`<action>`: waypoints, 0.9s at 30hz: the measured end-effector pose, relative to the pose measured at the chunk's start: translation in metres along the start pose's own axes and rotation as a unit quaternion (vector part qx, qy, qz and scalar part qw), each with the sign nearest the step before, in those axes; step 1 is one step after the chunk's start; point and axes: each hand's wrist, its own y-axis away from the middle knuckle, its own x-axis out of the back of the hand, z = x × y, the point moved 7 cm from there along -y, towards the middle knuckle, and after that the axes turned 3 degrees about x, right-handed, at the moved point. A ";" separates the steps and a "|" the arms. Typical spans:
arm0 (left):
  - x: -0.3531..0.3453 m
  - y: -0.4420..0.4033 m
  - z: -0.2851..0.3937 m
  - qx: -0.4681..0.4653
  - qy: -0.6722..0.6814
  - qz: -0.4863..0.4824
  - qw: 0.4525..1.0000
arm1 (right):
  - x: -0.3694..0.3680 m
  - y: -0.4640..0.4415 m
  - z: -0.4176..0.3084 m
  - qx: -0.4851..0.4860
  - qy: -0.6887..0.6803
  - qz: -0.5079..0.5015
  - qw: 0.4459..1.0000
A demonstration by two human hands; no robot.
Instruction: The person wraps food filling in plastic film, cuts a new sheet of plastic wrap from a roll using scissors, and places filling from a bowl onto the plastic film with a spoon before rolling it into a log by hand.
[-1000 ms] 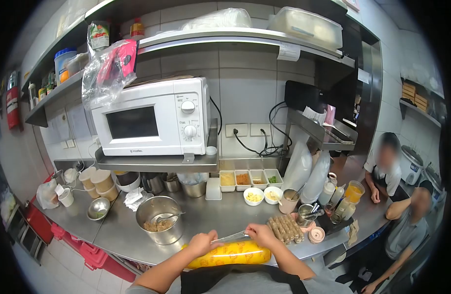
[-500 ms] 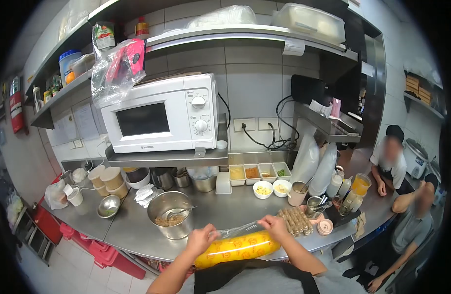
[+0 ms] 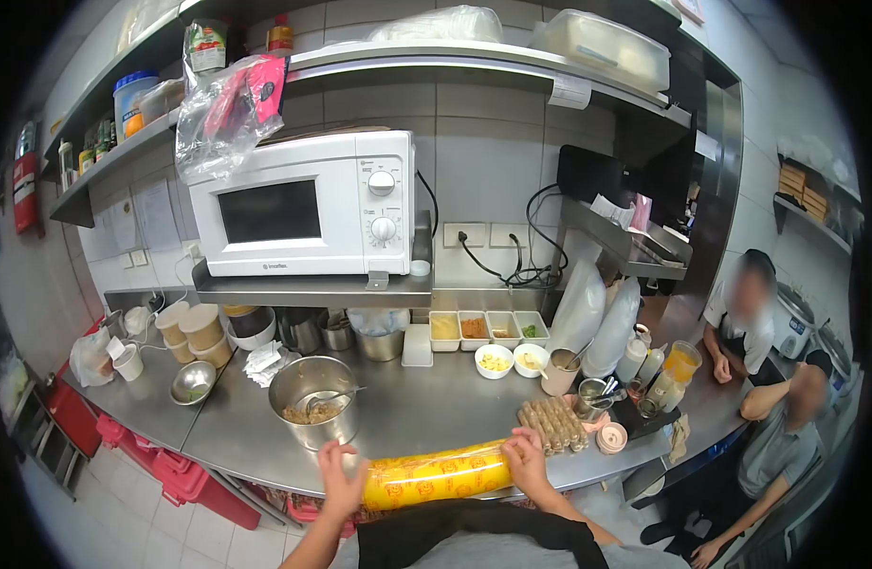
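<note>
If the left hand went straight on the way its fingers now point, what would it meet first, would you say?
Probably the near wall of the steel pot, beyond the left hand, though depth is unclear.

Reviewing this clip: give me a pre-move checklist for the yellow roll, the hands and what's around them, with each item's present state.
1. Right hand at the right end of the yellow roll: ok.
2. Left hand gripping the roll's left end: cannot tell; it is beside that end, its hold unclear.
3. Loose film edge located: cannot tell; none can be made out.
4. Steel pot upright on the counter: ok.
5. Utensil resting in the pot: ok.
6. Right hand apart from the bundled brown rolls: cannot tell; they appear very close.
</note>
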 end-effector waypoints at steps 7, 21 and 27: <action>-0.030 0.005 0.039 -0.057 0.051 -0.072 0.994 | 0.002 0.013 0.002 -0.011 0.034 0.006 0.999; -0.061 -0.002 -0.004 0.221 0.174 -0.396 0.874 | 0.004 -0.010 -0.017 -0.155 0.121 -0.195 0.961; -0.050 -0.013 -0.007 0.183 0.189 -0.390 0.882 | 0.004 -0.013 0.002 -0.179 0.029 -0.163 0.970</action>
